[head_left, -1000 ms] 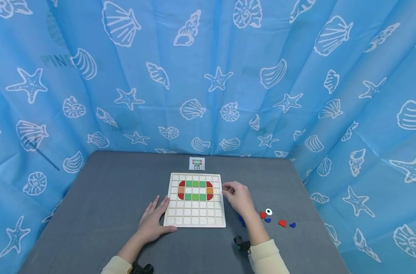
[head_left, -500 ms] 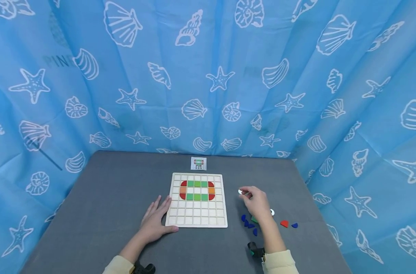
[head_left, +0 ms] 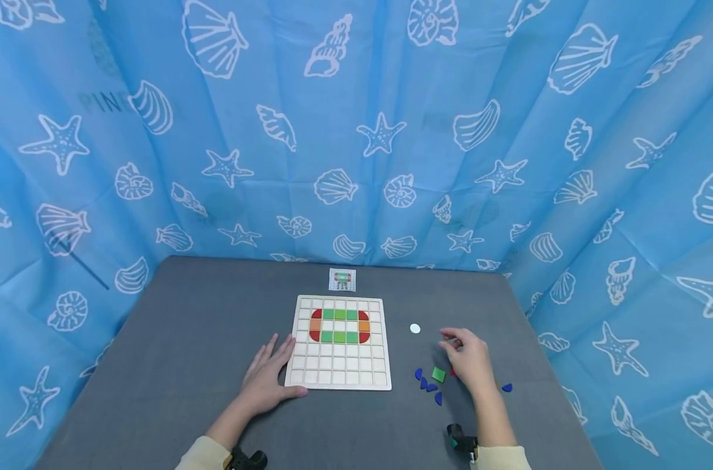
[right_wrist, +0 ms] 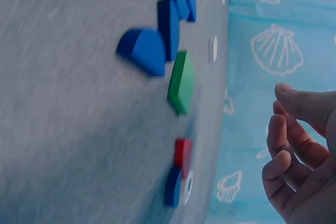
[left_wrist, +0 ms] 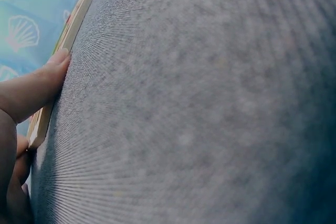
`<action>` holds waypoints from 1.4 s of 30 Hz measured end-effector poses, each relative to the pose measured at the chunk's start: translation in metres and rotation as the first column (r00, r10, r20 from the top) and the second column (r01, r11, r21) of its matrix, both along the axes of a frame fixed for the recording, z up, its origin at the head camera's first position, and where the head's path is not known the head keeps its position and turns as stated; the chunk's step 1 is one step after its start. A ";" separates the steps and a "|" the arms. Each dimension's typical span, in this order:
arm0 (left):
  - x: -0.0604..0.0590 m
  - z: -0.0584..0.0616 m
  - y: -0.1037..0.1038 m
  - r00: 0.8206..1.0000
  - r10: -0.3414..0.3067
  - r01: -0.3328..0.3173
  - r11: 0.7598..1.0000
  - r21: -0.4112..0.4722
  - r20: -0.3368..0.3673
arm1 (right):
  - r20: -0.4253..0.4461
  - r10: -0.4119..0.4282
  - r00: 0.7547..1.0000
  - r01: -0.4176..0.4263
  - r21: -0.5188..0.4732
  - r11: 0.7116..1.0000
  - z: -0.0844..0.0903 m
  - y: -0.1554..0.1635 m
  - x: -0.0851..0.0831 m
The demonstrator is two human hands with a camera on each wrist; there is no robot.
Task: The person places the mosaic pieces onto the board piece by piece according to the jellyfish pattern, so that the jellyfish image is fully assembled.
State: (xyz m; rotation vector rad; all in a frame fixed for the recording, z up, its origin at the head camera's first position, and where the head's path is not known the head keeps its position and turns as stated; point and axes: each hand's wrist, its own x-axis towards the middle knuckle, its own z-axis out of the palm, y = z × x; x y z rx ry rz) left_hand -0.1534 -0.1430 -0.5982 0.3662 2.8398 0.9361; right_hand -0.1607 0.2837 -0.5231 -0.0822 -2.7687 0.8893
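A wooden grid board (head_left: 339, 378) lies mid-table with a ring of red, green and orange tiles (head_left: 340, 326) in its upper rows. My left hand (head_left: 269, 377) rests flat on the table, thumb against the board's near left corner (left_wrist: 48, 116). My right hand (head_left: 469, 358) hovers empty, fingers loosely curled (right_wrist: 294, 145), over loose pieces right of the board: a green square (head_left: 439, 375) (right_wrist: 181, 82), several blue pieces (head_left: 428, 384) (right_wrist: 152, 45), a red piece (right_wrist: 182, 153) and a white ring (right_wrist: 187, 187). A white disc (head_left: 414, 329) (right_wrist: 212, 49) lies alone on the table.
A small pattern card (head_left: 341, 279) lies at the table's far edge. Another blue piece (head_left: 507, 388) sits right of my right hand. Blue seashell-print curtains (head_left: 392, 130) wall in the grey table (head_left: 186, 352) on three sides.
My right hand carried a white disc away from the board's right edge, set it on the table, then drew back rightward over the loose pieces. The left hand stayed put.
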 end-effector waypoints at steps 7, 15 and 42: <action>0.002 -0.002 0.000 1.000 0.009 -0.009 1.000 0.001 0.013 | 0.073 -0.037 0.997 0.036 0.008 0.999 -0.006 0.019 0.007; 0.001 -0.002 0.000 1.000 -0.001 0.001 1.000 -0.001 0.017 | 0.245 -0.054 0.968 0.040 0.061 0.997 -0.011 0.040 0.014; -0.001 -0.001 0.000 1.000 -0.012 0.012 1.000 -0.008 0.024 | 0.350 -0.084 0.933 0.053 0.097 0.994 -0.018 0.052 0.010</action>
